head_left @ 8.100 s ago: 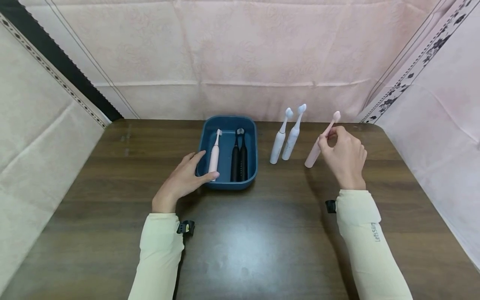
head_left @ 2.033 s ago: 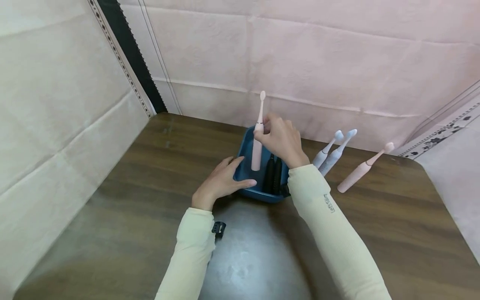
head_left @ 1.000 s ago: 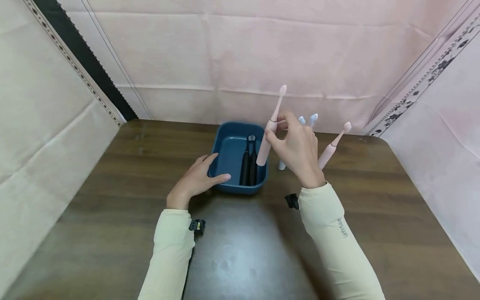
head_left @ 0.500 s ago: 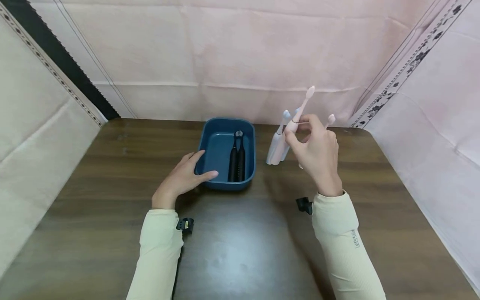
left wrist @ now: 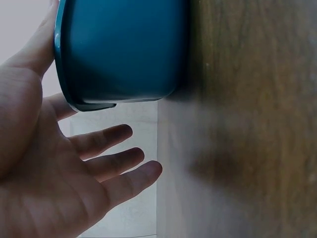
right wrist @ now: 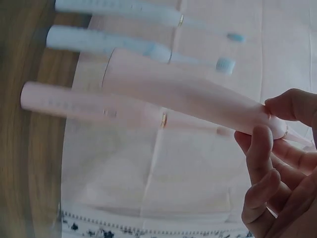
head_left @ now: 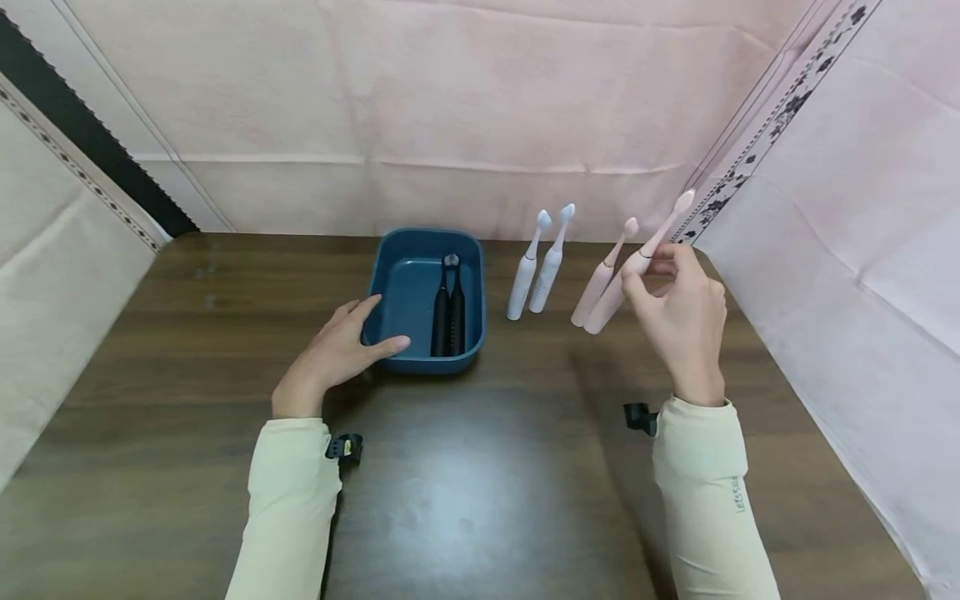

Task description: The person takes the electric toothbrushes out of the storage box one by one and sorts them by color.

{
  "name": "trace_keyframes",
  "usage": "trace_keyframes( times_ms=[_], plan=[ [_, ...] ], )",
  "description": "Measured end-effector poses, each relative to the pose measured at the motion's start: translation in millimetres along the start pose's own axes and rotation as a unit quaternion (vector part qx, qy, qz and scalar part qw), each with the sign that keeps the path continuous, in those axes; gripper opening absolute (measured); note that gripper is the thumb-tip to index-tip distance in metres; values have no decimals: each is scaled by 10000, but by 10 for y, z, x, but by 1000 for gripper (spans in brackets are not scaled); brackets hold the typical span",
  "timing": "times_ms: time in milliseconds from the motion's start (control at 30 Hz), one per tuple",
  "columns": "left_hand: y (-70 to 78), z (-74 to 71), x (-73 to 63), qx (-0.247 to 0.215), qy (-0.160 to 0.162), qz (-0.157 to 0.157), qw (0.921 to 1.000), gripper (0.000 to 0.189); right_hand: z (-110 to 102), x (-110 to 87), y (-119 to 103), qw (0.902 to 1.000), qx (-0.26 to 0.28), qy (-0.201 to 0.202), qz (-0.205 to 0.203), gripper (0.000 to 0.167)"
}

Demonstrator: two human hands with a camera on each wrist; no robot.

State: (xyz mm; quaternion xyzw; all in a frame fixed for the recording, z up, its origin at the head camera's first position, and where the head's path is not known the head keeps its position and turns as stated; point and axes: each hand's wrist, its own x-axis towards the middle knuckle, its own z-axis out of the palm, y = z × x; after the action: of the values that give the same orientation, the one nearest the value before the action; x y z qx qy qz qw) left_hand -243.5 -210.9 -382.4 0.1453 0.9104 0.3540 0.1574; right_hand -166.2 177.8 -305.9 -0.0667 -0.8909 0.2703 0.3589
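Observation:
My right hand [head_left: 682,317] pinches a pink electric toothbrush [head_left: 619,288] near its neck, head up and tilted right. In the right wrist view its handle [right wrist: 183,91] hangs in front of another pink electric toothbrush [right wrist: 89,103]. That second one [head_left: 590,296] stands upright on the table. Left of it stand two pale blue electric toothbrushes [head_left: 522,287] [head_left: 548,279]. My left hand [head_left: 330,358] rests thumb and index finger on the near-left corner of a blue bin [head_left: 408,308], its other fingers [left wrist: 116,163] straight and apart. Two black electric toothbrushes [head_left: 440,321] [head_left: 457,317] are inside the bin.
The brown wooden table [head_left: 450,500] has pale cloth [head_left: 465,117] hanging behind its back edge. More cloth hangs at the left and at the right [head_left: 840,275], where a dark floral border runs down to the table's corner.
My right hand has carried the pink toothbrush out of the bin and rightward, past the blue ones, to beside the other pink one. My left hand has stayed at the bin's corner.

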Motion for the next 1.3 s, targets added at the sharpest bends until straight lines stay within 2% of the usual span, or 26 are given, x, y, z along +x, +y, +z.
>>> trace_keyframes(
  times_ms=[167,500,900,1300],
  plan=[
    [-2,-13,1,75,33,-17,10000,101,-43,15,122,9996,-187,130,141,28],
    [12,-8,20,106,36,12,9999,101,103,28,340,9975,-273,-139,634,32],
    [13,7,9,158,28,-35,9999,99,380,139,541,9968,-263,-109,750,33],
    [1,21,9,82,105,-8,9999,98,490,240,625,9956,-357,-184,842,34]
  ],
)
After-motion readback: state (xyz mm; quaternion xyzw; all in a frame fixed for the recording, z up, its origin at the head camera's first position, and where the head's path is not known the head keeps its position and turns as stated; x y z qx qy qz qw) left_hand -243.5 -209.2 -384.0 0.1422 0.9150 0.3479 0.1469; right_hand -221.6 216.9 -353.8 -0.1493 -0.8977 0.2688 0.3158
